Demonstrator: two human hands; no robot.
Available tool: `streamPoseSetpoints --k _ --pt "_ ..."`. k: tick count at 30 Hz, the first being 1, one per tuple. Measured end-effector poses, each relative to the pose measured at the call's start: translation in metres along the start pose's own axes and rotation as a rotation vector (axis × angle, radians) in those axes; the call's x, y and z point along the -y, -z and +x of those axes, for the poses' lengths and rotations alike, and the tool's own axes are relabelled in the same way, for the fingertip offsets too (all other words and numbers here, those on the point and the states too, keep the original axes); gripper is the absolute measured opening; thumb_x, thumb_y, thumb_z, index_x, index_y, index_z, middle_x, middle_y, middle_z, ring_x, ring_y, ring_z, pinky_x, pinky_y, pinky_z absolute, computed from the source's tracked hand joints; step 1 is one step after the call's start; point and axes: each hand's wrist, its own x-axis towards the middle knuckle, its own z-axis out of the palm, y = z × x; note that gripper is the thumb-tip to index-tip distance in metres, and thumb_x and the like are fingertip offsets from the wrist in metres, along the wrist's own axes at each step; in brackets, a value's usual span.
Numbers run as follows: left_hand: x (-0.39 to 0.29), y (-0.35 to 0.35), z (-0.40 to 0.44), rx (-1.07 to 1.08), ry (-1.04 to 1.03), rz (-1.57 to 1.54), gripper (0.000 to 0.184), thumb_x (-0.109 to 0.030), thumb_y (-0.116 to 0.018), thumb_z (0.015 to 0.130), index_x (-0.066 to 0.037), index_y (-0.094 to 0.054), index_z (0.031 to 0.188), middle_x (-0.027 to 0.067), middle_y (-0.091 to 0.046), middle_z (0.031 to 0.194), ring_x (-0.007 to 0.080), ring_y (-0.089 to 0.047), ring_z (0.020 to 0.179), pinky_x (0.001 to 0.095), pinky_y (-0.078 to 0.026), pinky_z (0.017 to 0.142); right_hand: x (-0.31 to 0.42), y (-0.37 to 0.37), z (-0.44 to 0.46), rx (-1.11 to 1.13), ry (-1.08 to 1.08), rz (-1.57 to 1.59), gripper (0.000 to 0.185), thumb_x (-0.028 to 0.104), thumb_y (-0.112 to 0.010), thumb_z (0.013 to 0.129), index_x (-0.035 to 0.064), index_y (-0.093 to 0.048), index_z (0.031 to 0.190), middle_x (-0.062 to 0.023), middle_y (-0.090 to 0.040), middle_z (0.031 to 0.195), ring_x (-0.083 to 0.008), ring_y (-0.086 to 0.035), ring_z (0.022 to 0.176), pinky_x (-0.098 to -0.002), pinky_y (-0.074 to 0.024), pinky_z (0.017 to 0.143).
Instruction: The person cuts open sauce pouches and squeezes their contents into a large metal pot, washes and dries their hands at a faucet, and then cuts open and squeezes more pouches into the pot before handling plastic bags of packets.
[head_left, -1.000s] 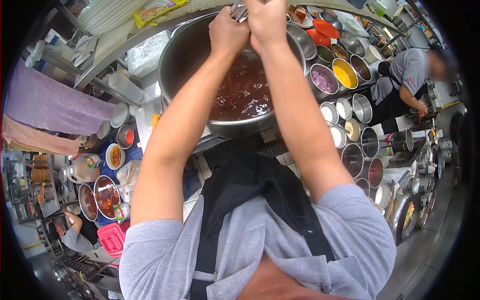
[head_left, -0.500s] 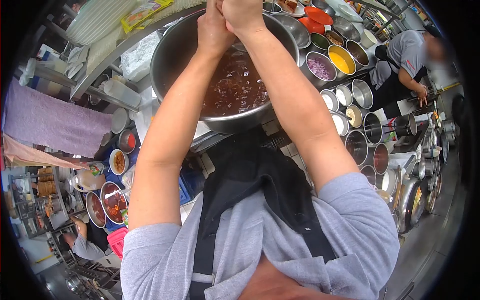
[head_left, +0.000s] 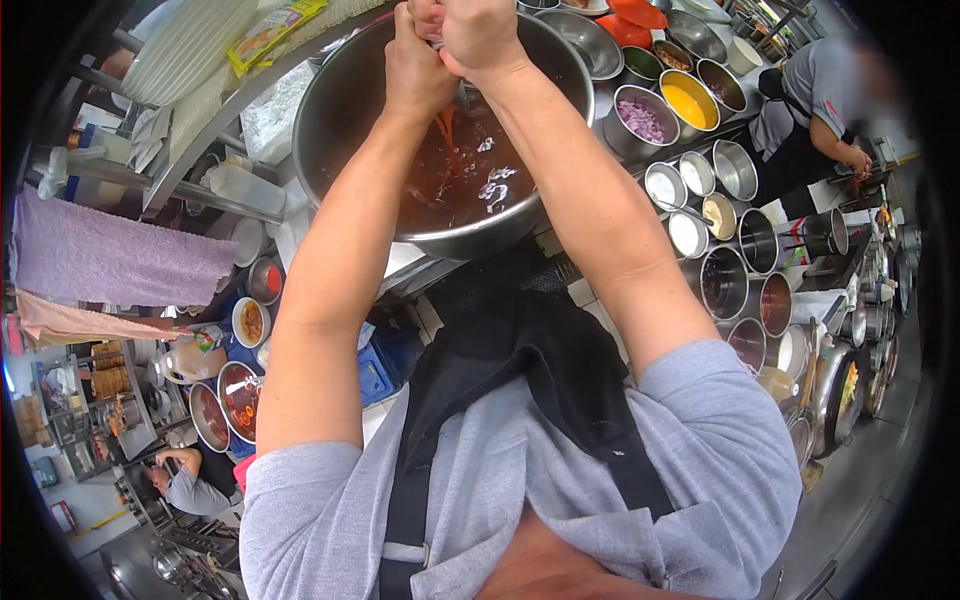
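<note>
Over a large metal pot (head_left: 318,120) of dark red-brown liquid (head_left: 455,185), both my hands are closed together. My left hand (head_left: 413,70) grips from the left. My right hand (head_left: 487,40) wraps close against it, slightly higher in view. Between them they hold a metal-handled tool (head_left: 462,98); a short grey stretch shows below the fingers. Its kind cannot be made out, as the hands and liquid hide most of it. Beneath the hands an orange-brown streak (head_left: 448,140) shows against the liquid, which has shiny ripples on its surface.
To the right stand metal containers with chopped purple onion (head_left: 641,120), yellow liquid (head_left: 690,100) and white contents (head_left: 687,234). A wok (head_left: 838,395) lies farther right. Plates (head_left: 190,50) and a purple towel (head_left: 115,250) are on the left. Co-workers (head_left: 815,110) stand at both sides.
My joined hands have shifted slightly left and down over the pot. An orange-brown streak now shows below them, and the ripples have changed. The view has shifted slightly.
</note>
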Motion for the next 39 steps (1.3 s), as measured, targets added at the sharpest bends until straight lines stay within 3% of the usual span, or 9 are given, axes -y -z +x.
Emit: streamPoseSetpoints --k 3,9,11,13,18,23,25,29,39 --pt "-0.007 0.001 -0.001 -0.093 -0.082 0.088 0.037 -0.023 -0.073 0.082 -0.001 -0.06 0.109 0.0192 -0.072 0.095 0.0367 -0.069 0.093 0.0413 -0.052 0.08 0.009 0.008 0.004 0.051 -0.029 0.097 0.032 0.036 -0.059 0.102 0.0083 -0.047 0.092 0.0042 -0.039 0.06 -0.0041 -0.033 0.048 -0.0206 -0.0267 0.042" --pt "-0.021 0.011 -0.001 0.461 0.177 -0.42 0.038 -0.02 -0.081 0.077 0.0 -0.067 0.105 0.0086 -0.073 0.091 0.0152 -0.066 0.083 0.0332 -0.052 0.077 0.057 0.027 0.032 0.665 -0.311 0.482 0.031 0.038 -0.05 0.105 0.0074 -0.05 0.108 0.003 -0.031 0.052 -0.0077 -0.024 0.041 -0.0252 -0.023 0.04" --pt "-0.031 0.007 0.003 0.413 0.147 -0.479 0.036 -0.017 -0.08 0.077 -0.001 -0.067 0.107 0.0054 -0.072 0.088 0.0139 -0.065 0.081 0.0327 -0.052 0.075 0.057 0.027 0.037 0.657 -0.352 0.502 0.031 0.037 -0.052 0.104 0.0071 -0.05 0.112 0.0003 -0.039 0.057 -0.0097 -0.033 0.045 -0.0258 -0.0309 0.043" --pt "-0.025 0.001 0.016 0.143 0.052 -0.224 0.032 -0.018 -0.078 0.078 -0.002 -0.069 0.104 0.0083 -0.072 0.084 0.0161 -0.066 0.077 0.033 -0.052 0.073 0.05 0.014 0.036 0.097 -0.179 0.313 0.029 0.032 -0.057 0.102 0.0075 -0.049 0.114 -0.0031 -0.048 0.067 -0.0131 -0.047 0.055 -0.0278 -0.0417 0.052" --pt "0.01 -0.027 0.017 -0.033 -0.019 0.093 0.059 -0.022 -0.074 0.081 -0.008 -0.042 0.128 0.0263 -0.069 0.094 0.0524 -0.063 0.089 0.0494 -0.052 0.071 0.006 -0.014 0.018 -0.466 0.278 -0.734 0.027 0.029 -0.07 0.096 0.0054 -0.057 0.091 -0.0033 -0.059 0.08 -0.0103 -0.052 0.066 -0.0275 -0.0418 0.059" --pt "-0.014 -0.002 0.029 -0.109 -0.266 0.117 0.034 -0.023 -0.074 0.081 -0.002 -0.061 0.105 0.0195 -0.07 0.092 0.0363 -0.07 0.094 0.0441 -0.053 0.079 0.029 -0.02 0.026 -0.251 0.122 -0.124 0.036 0.026 -0.073 0.094 0.011 -0.054 0.067 0.006 -0.045 0.058 -0.0079 -0.043 0.052 -0.0272 -0.0329 0.05" --pt "-0.032 0.008 0.04 0.03 -0.368 -0.078 0.055 -0.017 -0.074 0.083 -0.007 -0.049 0.131 0.0154 -0.07 0.101 0.0306 -0.069 0.093 0.0386 -0.053 0.082 0.044 -0.023 0.02 -0.12 -0.059 0.045 0.038 0.025 -0.074 0.094 0.0138 -0.051 0.065 0.0065 -0.041 0.054 -0.0065 -0.036 0.046 -0.0278 -0.0277 0.044" --pt "-0.003 0.016 0.034 0.001 -0.151 0.109 0.034 -0.021 -0.076 0.08 -0.003 -0.061 0.106 0.0196 -0.069 0.094 0.0368 -0.069 0.09 0.0437 -0.053 0.076 0.034 -0.029 0.018 -0.038 0.084 -0.011 0.041 0.023 -0.075 0.092 0.0126 -0.049 0.062 0.007 -0.04 0.052 -0.0053 -0.032 0.044 -0.0273 -0.0246 0.041" --pt "0.02 0.004 0.021 0.004 -0.276 0.299 0.031 -0.018 -0.075 0.081 -0.002 -0.065 0.106 0.0151 -0.071 0.099 0.028 -0.07 0.089 0.0389 -0.054 0.075 0.027 -0.025 -0.002 0.034 0.037 -0.056 0.029 0.011 -0.072 0.092 0.0072 -0.056 0.067 0.0065 -0.051 0.062 -0.0029 -0.04 0.055 -0.0233 -0.0296 0.049"
